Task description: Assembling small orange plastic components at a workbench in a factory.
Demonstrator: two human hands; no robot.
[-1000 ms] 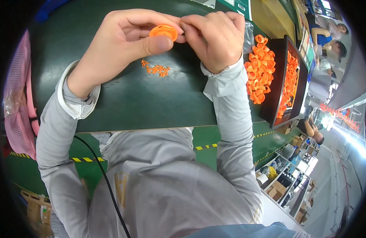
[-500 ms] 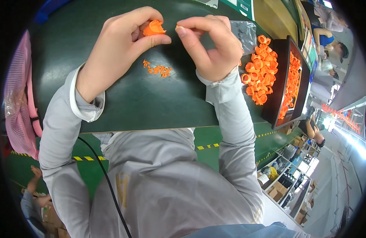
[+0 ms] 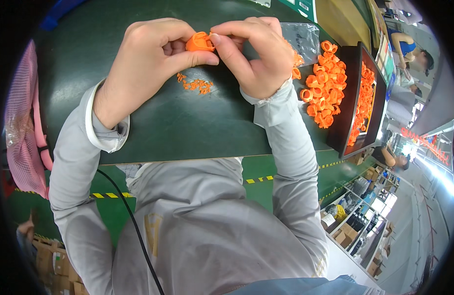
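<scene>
Green floor (image 3: 256, 197) with yellow-black tape (image 3: 259, 180), stocked shelving (image 3: 352, 238), bright overhead light (image 3: 439, 174).

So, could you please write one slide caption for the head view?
Left hand holds an orange part, right hand at its edge, near orange bits on a green table.

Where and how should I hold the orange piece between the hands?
Probably by its rounded outer wall, from the left: the left hand grips the orange piece there between thumb and fingers. That leaves its right edge accessible to the right hand, whose fingers are at it.
</scene>
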